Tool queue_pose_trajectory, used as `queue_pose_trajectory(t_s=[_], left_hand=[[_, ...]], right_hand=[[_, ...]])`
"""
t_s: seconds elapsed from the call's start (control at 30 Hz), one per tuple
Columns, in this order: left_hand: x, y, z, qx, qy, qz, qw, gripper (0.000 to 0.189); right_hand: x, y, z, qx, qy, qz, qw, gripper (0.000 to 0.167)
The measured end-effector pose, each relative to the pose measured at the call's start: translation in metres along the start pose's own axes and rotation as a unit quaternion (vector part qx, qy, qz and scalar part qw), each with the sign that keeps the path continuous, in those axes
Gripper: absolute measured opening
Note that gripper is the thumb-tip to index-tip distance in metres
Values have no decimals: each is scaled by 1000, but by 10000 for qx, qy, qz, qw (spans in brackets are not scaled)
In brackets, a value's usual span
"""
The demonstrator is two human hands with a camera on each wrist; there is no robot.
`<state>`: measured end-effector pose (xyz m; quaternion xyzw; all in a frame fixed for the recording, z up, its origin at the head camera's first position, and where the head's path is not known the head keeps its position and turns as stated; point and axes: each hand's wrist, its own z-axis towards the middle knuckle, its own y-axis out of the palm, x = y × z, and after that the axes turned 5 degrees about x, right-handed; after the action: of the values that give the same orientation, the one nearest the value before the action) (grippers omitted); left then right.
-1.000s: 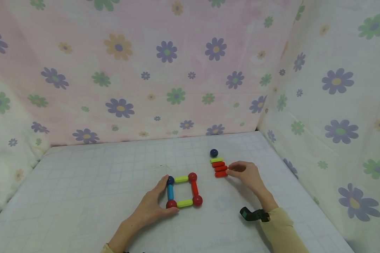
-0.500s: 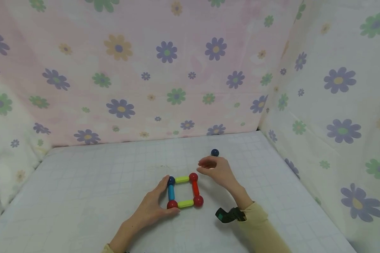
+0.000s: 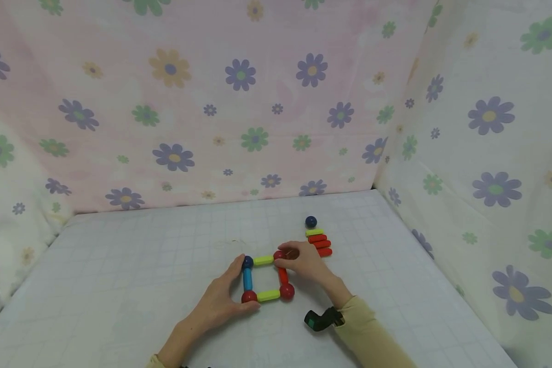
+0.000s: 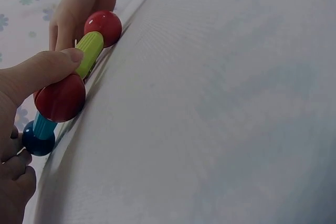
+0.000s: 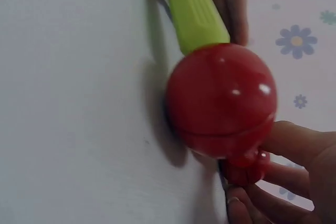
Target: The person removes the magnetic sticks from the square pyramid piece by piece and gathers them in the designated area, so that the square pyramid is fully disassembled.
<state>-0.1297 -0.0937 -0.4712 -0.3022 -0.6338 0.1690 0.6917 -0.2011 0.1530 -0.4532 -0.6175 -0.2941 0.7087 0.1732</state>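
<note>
A square of toy rods and balls lies on the table: a blue rod (image 3: pixel 247 280) at left, a red rod (image 3: pixel 282 276) at right, and a yellow-green rod (image 3: pixel 269 296) along the near side. My left hand (image 3: pixel 217 301) pinches its left side, thumb on the near-left red ball (image 4: pixel 62 98), fingertips by the navy ball (image 4: pixel 38 139). At the far-right corner my right hand (image 3: pixel 309 264) holds the red ball (image 5: pixel 247 169) between thumb and fingers, partly covering it. The near-right red ball (image 5: pixel 220 98) looms large in the right wrist view.
Behind my right hand lie several loose red rods (image 3: pixel 319 245), a yellow-green rod (image 3: pixel 315 232) and a navy ball (image 3: pixel 311 222), in a row. Flowered cloth walls (image 3: pixel 211 128) stand behind and beside the white table (image 3: pixel 119 276).
My right hand has moved left from beside the loose red rods to the square's far-right red ball and now grips it. The left hand and the square stay in place.
</note>
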Motion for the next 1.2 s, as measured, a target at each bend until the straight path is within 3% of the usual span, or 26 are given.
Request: queue_pose_trajectory(t_s=[0.37,1.2], left_hand=[[0,0,1,-16,-11,-10,10000,112],[2,-1,-1,-13,26,-13,10000,111]], right_hand=[[-3,12,-2,456,79,-23,9989,29],[7,19,1,927,-163,-232,9953,27]])
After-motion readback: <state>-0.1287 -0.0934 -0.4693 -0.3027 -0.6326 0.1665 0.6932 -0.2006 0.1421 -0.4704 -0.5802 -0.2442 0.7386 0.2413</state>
